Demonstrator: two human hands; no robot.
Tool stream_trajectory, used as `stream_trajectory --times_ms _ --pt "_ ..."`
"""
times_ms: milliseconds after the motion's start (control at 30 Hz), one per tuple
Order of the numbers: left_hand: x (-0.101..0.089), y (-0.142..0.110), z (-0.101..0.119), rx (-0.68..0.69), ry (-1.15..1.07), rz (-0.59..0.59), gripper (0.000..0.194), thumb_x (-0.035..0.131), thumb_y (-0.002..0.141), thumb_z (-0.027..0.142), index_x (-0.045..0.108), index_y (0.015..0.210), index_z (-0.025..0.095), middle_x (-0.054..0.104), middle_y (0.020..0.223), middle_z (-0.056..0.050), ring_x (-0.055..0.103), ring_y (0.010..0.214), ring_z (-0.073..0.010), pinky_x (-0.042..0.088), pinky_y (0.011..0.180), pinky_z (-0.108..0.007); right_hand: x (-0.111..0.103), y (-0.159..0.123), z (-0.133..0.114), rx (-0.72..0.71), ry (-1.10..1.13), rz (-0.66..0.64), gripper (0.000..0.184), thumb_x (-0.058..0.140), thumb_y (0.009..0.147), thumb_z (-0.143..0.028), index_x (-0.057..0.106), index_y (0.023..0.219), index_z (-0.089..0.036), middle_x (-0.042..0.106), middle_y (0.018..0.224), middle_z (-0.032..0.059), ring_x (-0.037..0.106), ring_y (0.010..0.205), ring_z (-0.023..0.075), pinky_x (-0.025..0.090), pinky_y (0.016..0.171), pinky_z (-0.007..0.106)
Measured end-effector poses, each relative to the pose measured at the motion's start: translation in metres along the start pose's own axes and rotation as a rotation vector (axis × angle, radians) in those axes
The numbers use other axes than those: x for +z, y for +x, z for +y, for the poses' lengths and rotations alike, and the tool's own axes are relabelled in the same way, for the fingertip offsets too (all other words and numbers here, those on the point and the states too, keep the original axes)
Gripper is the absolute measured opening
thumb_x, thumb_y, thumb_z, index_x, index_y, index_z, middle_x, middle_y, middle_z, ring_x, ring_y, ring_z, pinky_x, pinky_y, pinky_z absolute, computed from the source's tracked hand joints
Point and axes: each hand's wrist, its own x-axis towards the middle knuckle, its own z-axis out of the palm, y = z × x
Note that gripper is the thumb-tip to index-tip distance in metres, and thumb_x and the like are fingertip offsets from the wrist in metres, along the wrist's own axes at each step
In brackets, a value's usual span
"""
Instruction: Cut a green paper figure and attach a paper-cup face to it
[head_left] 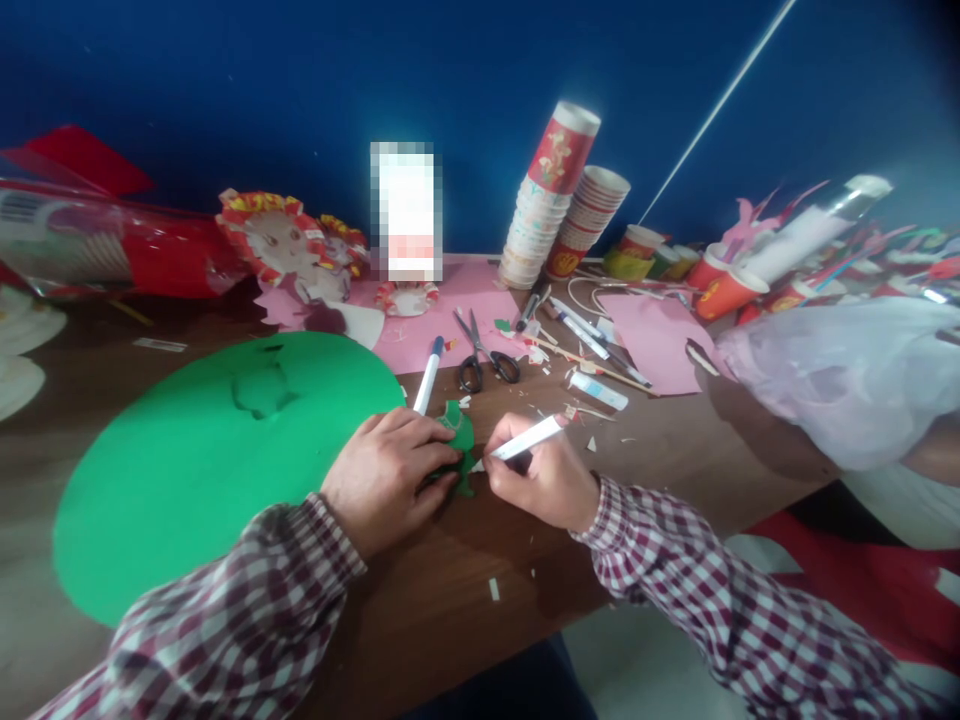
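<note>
My right hand (536, 475) pinches a white marker (529, 438). The tip of the marker points down at a small green paper cutout (463, 432), which lies on the brown table. Across the left part of that cutout rests my left hand (397, 470), its fingers stretched out and pressing on it; part of the cutout is hidden under them. Beside the left fingers is another white marker with a blue cap (429, 378). A large green paper sheet (187, 480), with a shape cut out near its top, lies left of my left hand.
Black-handled scissors (480, 350) lie beyond my hands on pink paper (450, 290). Stacked paper cups (544, 210) stand by the blue wall. Pens (581, 330) and paper scraps are scattered around. Paper-craft faces (274, 245) stand at the back left, a plastic bag (847, 375) at the right.
</note>
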Motion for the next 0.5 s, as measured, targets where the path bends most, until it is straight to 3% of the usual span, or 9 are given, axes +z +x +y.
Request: stream_trajectory --times_ms 500 --pt "0.0019 -0.0008 -0.0016 0.003 0.005 0.009 0.015 0.057 0.079 0.029 0.066 0.091 0.025 0.065 0.102 -0.001 0.055 0.094 -0.0233 0.042 0.078 -0.041 0.0007 -0.0004 0.0053 -0.002 -0.026 0.034 0.007 0.057 0.072 -0.014 0.051 0.07 -0.017 0.048 0.055 -0.0046 0.045 0.046 0.0083 0.036 0.046 0.021"
